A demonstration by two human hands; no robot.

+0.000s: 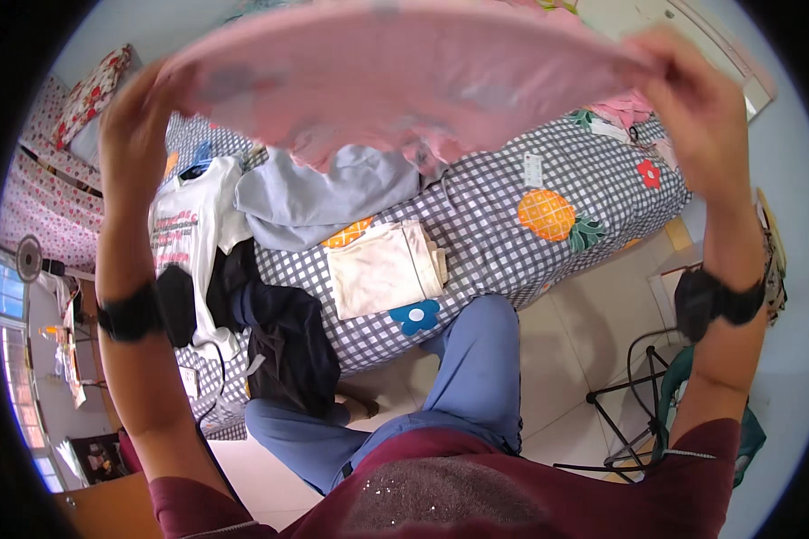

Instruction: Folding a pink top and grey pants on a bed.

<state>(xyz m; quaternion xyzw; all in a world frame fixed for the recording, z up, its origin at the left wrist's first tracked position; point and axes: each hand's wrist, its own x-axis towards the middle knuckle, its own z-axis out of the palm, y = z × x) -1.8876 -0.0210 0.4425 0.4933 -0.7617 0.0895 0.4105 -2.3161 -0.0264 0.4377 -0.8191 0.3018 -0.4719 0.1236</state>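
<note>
My left hand [139,112] and my right hand [679,108] grip opposite ends of a pink garment [404,76] with pale grey patches, stretched across the upper view and blurred. Beneath it is a bed with a checkered cover [485,256] printed with fruit and flowers. On it lie a grey-blue garment [324,193], a white printed T-shirt [175,220], a folded cream cloth [377,274] and a dark garment [288,350] draped over the near edge.
A folding metal stand [638,409] is on the tiled floor [566,359] at lower right. A floral pillow [90,94], a small fan [29,260] and a desk are at left. My knees are against the bed's near side.
</note>
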